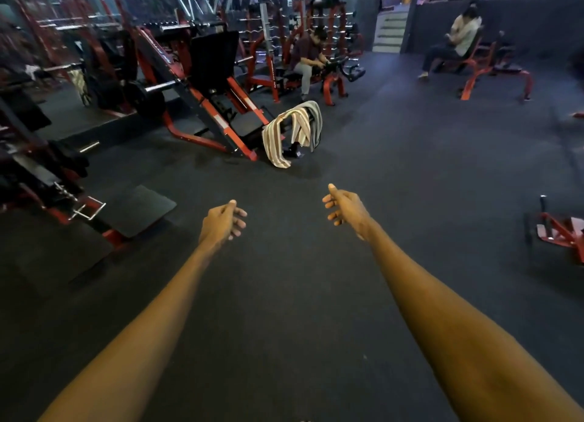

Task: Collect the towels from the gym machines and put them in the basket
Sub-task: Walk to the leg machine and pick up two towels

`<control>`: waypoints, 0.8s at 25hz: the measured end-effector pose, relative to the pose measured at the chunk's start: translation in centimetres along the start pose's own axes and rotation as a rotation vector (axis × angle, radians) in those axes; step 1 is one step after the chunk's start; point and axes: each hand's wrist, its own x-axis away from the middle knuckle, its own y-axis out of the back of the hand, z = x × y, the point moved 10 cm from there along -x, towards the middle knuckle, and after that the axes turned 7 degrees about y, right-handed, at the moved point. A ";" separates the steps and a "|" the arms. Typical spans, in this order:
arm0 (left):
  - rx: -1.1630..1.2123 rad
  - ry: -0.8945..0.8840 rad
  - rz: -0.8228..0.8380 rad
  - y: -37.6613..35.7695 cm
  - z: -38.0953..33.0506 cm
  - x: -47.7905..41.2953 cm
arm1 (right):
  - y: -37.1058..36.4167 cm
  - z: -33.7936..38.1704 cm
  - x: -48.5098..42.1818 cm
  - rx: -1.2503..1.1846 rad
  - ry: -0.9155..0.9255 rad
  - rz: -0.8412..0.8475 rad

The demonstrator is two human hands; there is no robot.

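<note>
A brown-and-white striped towel (292,132) hangs over the low end of a red and black leg-press machine (208,99) ahead, its left end trailing to the floor. A second pale towel (76,80) seems to hang on a machine at far left, blurred. Both my arms stretch forward over the dark floor. My left hand (222,221) and my right hand (344,208) hold nothing, fingers loosely curled and apart, well short of the striped towel. No basket is in view.
Red-framed machines (47,181) crowd the left side. One person sits on a machine (308,61) behind the towel, another on a bench (455,42) at the back right. A red frame (556,232) lies low at right. Dark rubber floor (410,168) spreads between.
</note>
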 end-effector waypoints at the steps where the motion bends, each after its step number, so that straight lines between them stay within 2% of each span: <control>1: -0.004 0.003 0.005 -0.3 -0.6 -3.1 | -0.3 -0.2 -3.2 -0.007 -0.013 0.005; 11: -0.005 0.014 -0.010 -0.4 -4.8 -34.1 | -5.6 0.4 -33.7 0.012 -0.026 0.017; 20: -0.058 -0.014 0.070 -2.3 -11.2 -62.9 | -9.1 -0.7 -59.7 0.062 -0.074 -0.059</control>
